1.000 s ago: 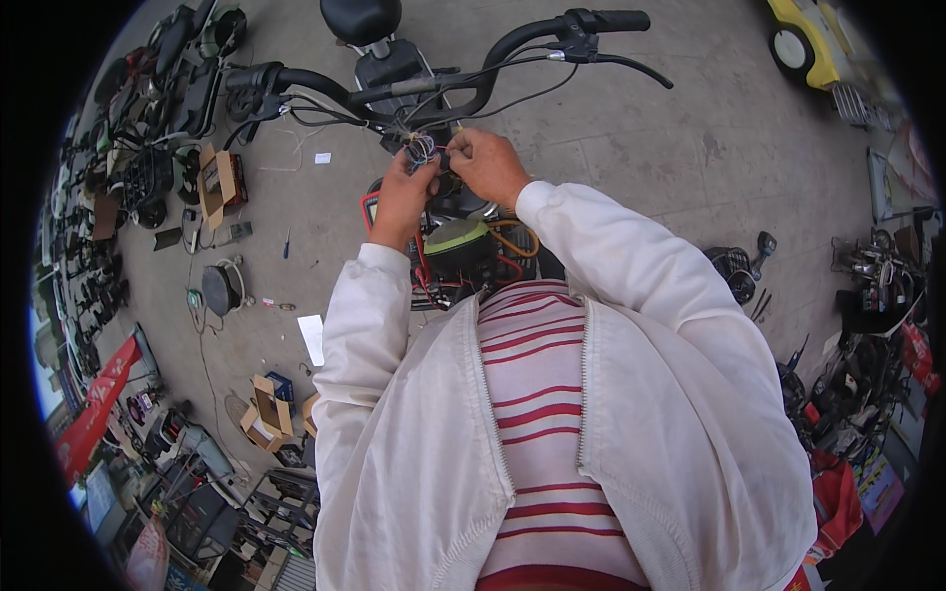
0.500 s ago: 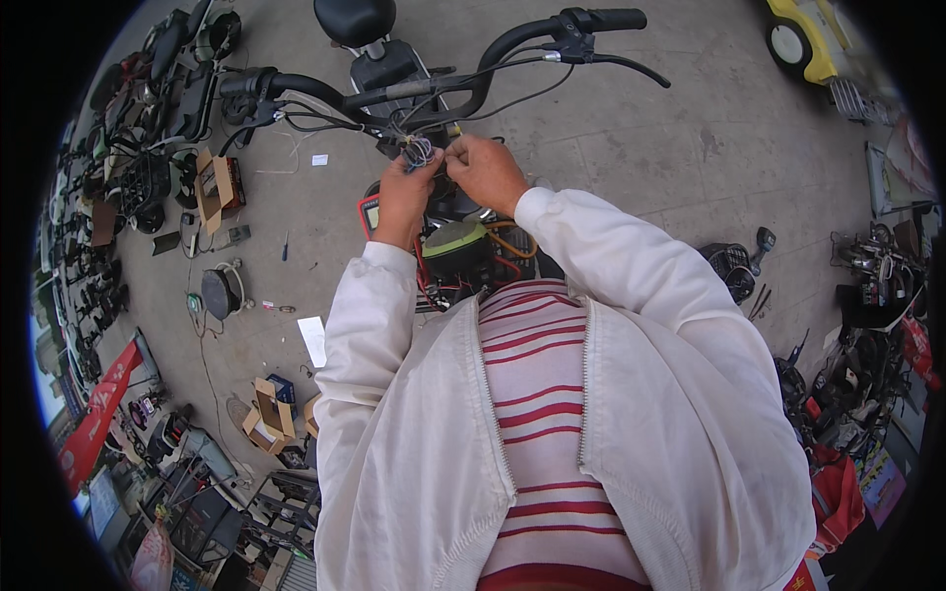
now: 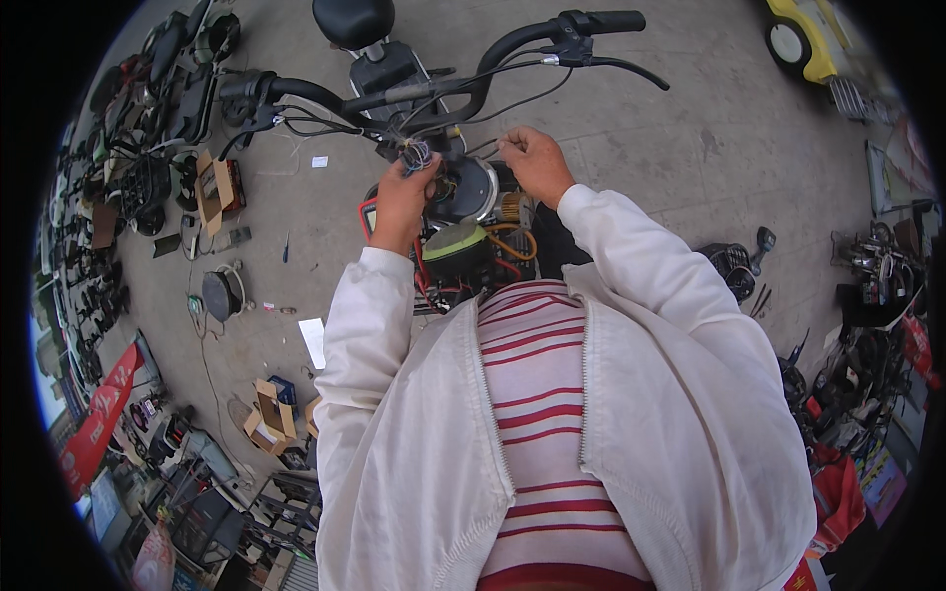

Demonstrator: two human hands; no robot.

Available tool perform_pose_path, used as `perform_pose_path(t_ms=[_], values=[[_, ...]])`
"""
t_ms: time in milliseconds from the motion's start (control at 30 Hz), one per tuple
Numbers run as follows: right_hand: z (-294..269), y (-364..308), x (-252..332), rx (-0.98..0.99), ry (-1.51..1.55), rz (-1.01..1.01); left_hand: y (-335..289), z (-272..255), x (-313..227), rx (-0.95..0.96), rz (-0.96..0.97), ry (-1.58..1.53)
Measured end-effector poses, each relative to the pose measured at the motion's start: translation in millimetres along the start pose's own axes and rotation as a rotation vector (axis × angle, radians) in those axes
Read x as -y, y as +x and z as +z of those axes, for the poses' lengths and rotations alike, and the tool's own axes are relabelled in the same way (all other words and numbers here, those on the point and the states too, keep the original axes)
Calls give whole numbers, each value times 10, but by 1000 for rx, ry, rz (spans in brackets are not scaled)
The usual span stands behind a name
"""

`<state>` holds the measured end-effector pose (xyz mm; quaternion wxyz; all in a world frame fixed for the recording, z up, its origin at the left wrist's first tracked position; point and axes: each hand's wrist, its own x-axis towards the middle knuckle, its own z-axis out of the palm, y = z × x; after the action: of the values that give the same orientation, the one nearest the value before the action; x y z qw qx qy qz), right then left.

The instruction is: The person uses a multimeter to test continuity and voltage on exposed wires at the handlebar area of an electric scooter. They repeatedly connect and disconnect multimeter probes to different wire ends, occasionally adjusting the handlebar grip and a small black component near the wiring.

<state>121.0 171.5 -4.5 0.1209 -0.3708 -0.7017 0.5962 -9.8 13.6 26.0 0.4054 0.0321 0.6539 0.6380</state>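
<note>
A bundle of thin coloured wires point(image 3: 418, 155) sits in the fingers of my left hand point(image 3: 396, 202), just below the handlebar point(image 3: 396, 96) of a two-wheeler. To its right, my right hand point(image 3: 537, 165) is closed in a pinch. Thin dark strands run close to its fingertips, but what it grips is too small to make out. Between and below the hands is a round dark part with a silvery rim point(image 3: 476, 189). Nearer to me lies a black and yellow-green rounded part point(image 3: 454, 246). Beside my left wrist, a red-edged meter point(image 3: 369, 214) is partly hidden.
The black seat point(image 3: 355, 20) is beyond the handlebar. On the floor at left are an open cardboard box point(image 3: 215, 192), a screwdriver point(image 3: 286, 246) and a cable reel point(image 3: 219, 295). Parked two-wheelers line the left side. A cordless tool point(image 3: 763, 246) lies at right, near piled parts.
My right hand has moved away to the right from the wire bundle, uncovering the round silver-rimmed part. My left hand has stayed nearly still with the wires.
</note>
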Motion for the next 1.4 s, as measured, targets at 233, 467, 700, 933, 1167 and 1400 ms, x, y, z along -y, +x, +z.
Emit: perform_pose_path(t_ms=[233,467,700,933,1167,1400], values=[[105,-43,-279,200,80,154,41,16,-2,23,-85,-135],[159,-109,-131,402,342,330,78,-4,122,-22,69,-32],[143,-317,113,266,158,321,18,198,143,-157,143,-95],[21,-497,99,261,53,126,53,87,99,-54,18,-214],[-157,-114,-356,97,-119,-214,107,-34,126,79,-93,-269],[-47,383,-341,399,-456,-492,129,-81,101,92,-154,-245]])
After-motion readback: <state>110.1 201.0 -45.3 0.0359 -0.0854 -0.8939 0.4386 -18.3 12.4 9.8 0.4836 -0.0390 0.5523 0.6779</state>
